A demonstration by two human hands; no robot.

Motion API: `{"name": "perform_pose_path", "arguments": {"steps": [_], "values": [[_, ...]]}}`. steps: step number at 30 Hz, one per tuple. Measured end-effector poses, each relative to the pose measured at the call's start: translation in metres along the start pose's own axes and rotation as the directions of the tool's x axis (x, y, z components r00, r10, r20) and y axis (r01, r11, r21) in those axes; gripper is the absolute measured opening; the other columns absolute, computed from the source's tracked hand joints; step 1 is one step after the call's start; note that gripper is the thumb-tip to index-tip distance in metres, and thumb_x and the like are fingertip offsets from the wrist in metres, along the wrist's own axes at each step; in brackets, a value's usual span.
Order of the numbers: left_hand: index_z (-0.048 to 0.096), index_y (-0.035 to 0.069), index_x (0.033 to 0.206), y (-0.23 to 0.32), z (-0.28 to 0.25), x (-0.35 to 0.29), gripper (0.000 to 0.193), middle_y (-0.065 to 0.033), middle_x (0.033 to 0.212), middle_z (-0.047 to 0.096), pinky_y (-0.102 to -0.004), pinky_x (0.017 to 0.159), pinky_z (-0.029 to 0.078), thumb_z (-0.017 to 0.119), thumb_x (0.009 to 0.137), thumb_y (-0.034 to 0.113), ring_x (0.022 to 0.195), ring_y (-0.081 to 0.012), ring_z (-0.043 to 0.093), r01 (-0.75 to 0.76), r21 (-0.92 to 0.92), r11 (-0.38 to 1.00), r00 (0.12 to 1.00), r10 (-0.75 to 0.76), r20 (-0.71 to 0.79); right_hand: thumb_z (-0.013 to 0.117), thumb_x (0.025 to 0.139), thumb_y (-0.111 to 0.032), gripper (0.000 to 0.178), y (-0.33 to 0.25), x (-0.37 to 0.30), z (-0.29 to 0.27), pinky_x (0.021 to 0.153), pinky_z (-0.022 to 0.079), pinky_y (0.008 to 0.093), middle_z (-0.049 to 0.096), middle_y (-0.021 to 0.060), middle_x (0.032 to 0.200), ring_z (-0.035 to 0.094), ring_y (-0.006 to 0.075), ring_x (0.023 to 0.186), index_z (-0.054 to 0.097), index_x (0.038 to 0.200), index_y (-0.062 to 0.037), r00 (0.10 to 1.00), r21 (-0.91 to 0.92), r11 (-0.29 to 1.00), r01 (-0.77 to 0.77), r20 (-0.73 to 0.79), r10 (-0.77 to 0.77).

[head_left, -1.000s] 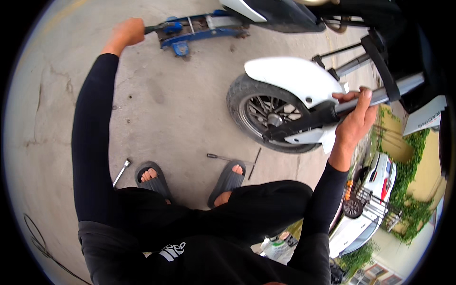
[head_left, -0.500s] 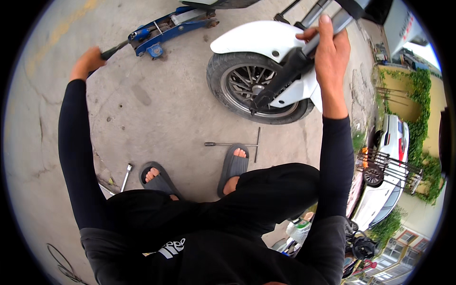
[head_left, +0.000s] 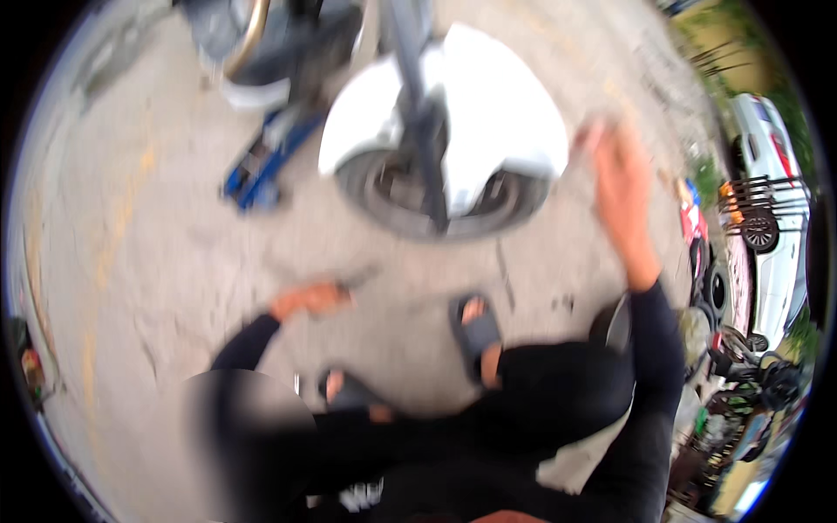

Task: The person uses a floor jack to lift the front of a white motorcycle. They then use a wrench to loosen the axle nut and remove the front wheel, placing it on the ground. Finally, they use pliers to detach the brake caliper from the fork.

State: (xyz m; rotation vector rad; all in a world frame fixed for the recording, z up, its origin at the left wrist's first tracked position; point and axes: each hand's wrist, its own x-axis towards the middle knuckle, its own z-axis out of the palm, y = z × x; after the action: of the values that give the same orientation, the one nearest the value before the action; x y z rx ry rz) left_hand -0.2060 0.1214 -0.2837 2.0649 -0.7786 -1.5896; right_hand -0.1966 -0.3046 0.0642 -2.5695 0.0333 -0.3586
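My right hand [head_left: 621,179] is raised beside the white front fender [head_left: 510,109], apart from it. Its fingers look spread and nothing shows in them, though motion smears them. Low over the concrete is my left hand [head_left: 312,299], too blurred to show whether its fingers are closed. A dark streak lies at its fingertips; whether it is a held thing or a mark on the ground, I cannot tell. Under the fender stands the front wheel [head_left: 375,192], with the dark fork leg [head_left: 425,157] running down to it. Behind, to the left, is a blue floor jack [head_left: 266,170].
A faint T-handle wrench [head_left: 504,275] lies on the ground between the wheel and my grey sandal [head_left: 478,336]. Along the right are a loose tyre [head_left: 717,290], piled parts and a white car [head_left: 776,253]. Another dark vehicle part [head_left: 288,52] hangs over the jack.
My right hand has come off the fork tube and moved down. My left hand has left the jack's handle area and come nearer to me. The view has shifted and blurred.
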Motion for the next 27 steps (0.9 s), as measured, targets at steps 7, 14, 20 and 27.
{"name": "perform_pose_path", "arguments": {"steps": [7, 14, 20, 27], "values": [[0.038, 0.001, 0.149, 0.15, 0.04, 0.004, 0.08, -0.0148, 0.145, 0.048, -0.0409, 0.114, 0.037, 0.051, 0.101, 0.064, 0.139, -0.0243, 0.043, -0.059, -0.844, 0.533, 0.99, 0.138, 0.018, 0.062, 0.097, -0.061, 0.087, 0.084, -0.153, 0.112, 0.094, 0.053, 0.0388, 0.051, 0.024, 0.143, 0.059, 0.028, 0.118, 0.045, 0.14, 0.0119, 0.005, 0.032, 0.844, -0.535, 0.999, -0.035], [0.024, -0.008, 0.151, 0.227, 0.071, 0.029, 0.093, -0.0267, 0.147, 0.044, -0.0424, 0.113, 0.04, 0.062, 0.098, 0.058, 0.137, -0.031, 0.045, -0.227, -0.945, 0.237, 0.964, -0.085, -0.253, 0.066, 0.091, -0.043, 0.049, 0.043, -0.148, 0.157, 0.07, 0.05, 0.0384, 0.065, 0.0105, 0.09, 0.063, 0.0233, 0.083, 0.058, 0.115, -0.0019, 0.066, 0.097, 0.76, -0.642, 0.995, -0.071], [0.036, -0.006, 0.139, 0.217, 0.057, 0.02, 0.085, -0.029, 0.137, 0.052, -0.0423, 0.104, 0.048, 0.07, 0.093, 0.056, 0.125, -0.0335, 0.058, -0.326, -0.765, 0.556, 0.891, -0.09, -0.446, 0.067, 0.087, -0.034, 0.05, 0.075, -0.128, 0.192, 0.086, 0.053, 0.0488, 0.07, 0.0256, 0.103, 0.068, 0.0434, 0.099, 0.058, 0.12, 0.0014, 0.299, 0.12, 0.891, -0.438, 0.954, 0.018], [0.064, 0.004, 0.124, 0.178, 0.051, -0.01, 0.049, -0.016, 0.136, 0.061, -0.046, 0.096, 0.052, 0.065, 0.097, 0.044, 0.123, -0.0412, 0.06, -0.006, 0.084, 0.996, 0.977, -0.012, 0.212, 0.065, 0.091, -0.033, 0.038, 0.1, -0.076, 0.144, 0.08, 0.053, 0.0506, 0.069, 0.0225, 0.082, 0.069, 0.0409, 0.083, 0.065, 0.1, 0.0039, 0.096, 0.1, 0.989, 0.113, 0.989, -0.111]]}}
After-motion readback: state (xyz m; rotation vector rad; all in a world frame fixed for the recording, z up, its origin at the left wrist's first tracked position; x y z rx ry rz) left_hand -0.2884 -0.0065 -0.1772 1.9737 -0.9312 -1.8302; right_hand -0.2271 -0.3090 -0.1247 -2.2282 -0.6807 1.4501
